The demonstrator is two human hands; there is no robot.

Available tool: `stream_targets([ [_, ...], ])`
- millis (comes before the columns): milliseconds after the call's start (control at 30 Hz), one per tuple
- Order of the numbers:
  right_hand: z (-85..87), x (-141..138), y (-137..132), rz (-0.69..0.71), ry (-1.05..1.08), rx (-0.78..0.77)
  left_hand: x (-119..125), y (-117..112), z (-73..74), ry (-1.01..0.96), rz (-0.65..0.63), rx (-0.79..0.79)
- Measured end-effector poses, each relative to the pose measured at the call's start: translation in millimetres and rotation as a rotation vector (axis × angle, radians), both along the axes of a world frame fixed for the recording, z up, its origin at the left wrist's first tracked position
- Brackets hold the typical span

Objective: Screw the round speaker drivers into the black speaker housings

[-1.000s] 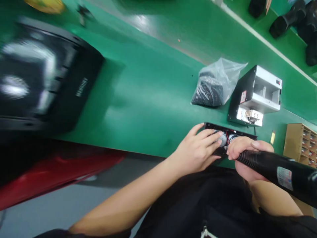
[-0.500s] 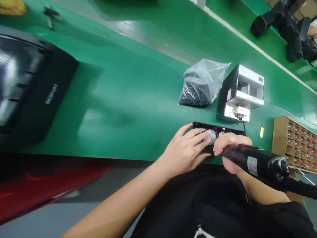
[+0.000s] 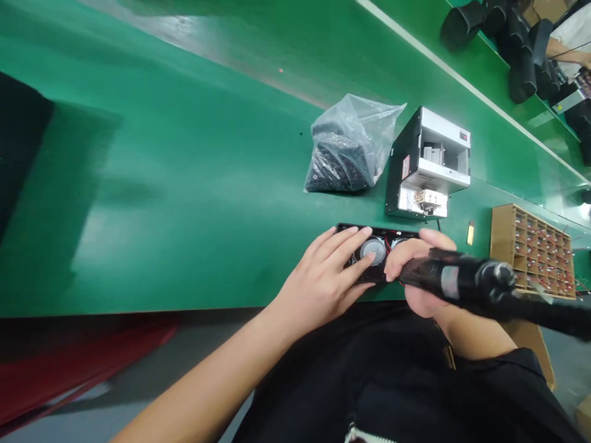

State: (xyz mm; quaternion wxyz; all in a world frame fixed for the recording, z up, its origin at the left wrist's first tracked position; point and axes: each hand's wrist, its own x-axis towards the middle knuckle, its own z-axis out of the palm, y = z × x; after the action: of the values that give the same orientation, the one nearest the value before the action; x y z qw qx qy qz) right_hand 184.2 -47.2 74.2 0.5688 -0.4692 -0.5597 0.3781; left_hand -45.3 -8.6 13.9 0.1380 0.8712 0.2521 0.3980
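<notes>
A flat black panel point(image 3: 369, 232) with round silver speaker parts point(image 3: 373, 249) and red wires lies at the near edge of the green table point(image 3: 207, 184). My left hand point(image 3: 325, 280) rests on its left end, fingers stretched flat and pressing down. My right hand point(image 3: 415, 271) is wrapped round a black electric screwdriver point(image 3: 462, 280), whose tip points down at the panel's right part; the tip itself is hidden behind my fingers.
A clear plastic bag point(image 3: 346, 147) of small black parts sits behind the panel. Right of it stands a black-and-white machine box point(image 3: 427, 166). A wooden compartment rack point(image 3: 530, 246) is at the far right. Black speakers point(image 3: 517, 49) line the far bench beside another person's arm point(image 3: 570, 52).
The view has swung to the right, so the large black cabinet at left has slid almost out of sight. Both hands stay on the panel and the screwdriver.
</notes>
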Motion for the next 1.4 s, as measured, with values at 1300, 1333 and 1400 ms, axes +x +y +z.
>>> stream_targets([
  [1300, 67.7, -4, 66, -0.06, 0.057, 0.389, 27, 5, -12.4, 0.043, -0.063, -0.424],
  [1333, 61.8, -6, 68, -0.063, 0.043, 0.4, 28, 5, -11.7, 0.034, -0.066, -0.425],
  [1400, 53.4, -8, 71, -0.051, 0.024, 0.41, 29, 5, -10.6, 0.008, -0.07, -0.422],
])
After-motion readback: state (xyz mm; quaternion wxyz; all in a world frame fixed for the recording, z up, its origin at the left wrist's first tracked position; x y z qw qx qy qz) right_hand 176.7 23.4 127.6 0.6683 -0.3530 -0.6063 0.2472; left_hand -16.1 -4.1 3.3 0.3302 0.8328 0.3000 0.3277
